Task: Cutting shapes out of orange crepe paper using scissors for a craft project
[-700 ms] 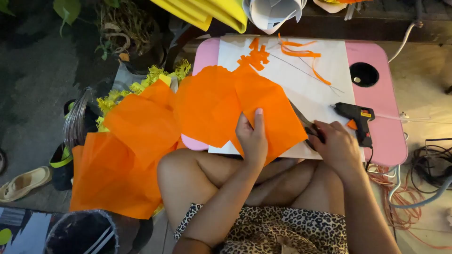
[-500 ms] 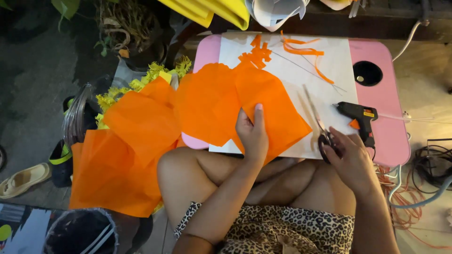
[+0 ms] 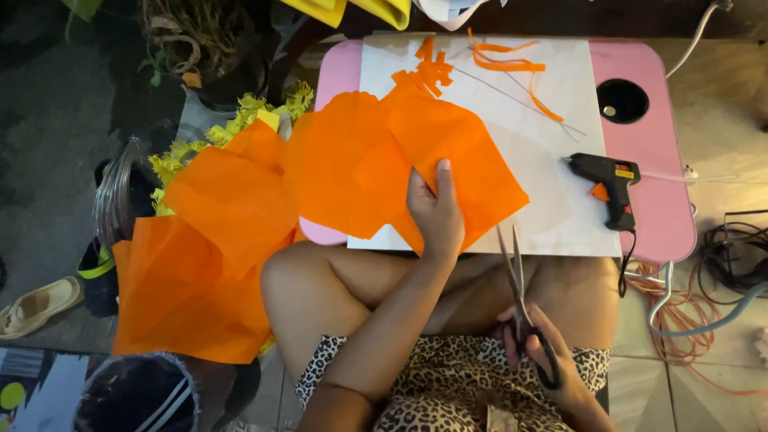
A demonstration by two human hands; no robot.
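My left hand [image 3: 436,210] lies flat on a sheet of orange tissue paper [image 3: 416,160] at the near edge of a small pink table [image 3: 656,152] covered by a white board [image 3: 544,136]. My right hand [image 3: 544,356] is over my lap, its fingers through the black handles of a pair of scissors [image 3: 516,280]. The blades point up toward the paper's corner, slightly apart. A black glue gun [image 3: 608,180] rests on the board to the right.
More orange sheets [image 3: 200,264] hang off the table's left side over yellow fringed paper [image 3: 240,120]. Orange scraps [image 3: 496,60] and thin wires lie at the board's far edge. Cables [image 3: 720,288] coil on the floor at right; a sandal [image 3: 36,304] at left.
My right hand has lifted the scissors off the board beside the glue gun and drawn them back over my lap. The left hand stays on the orange sheet.
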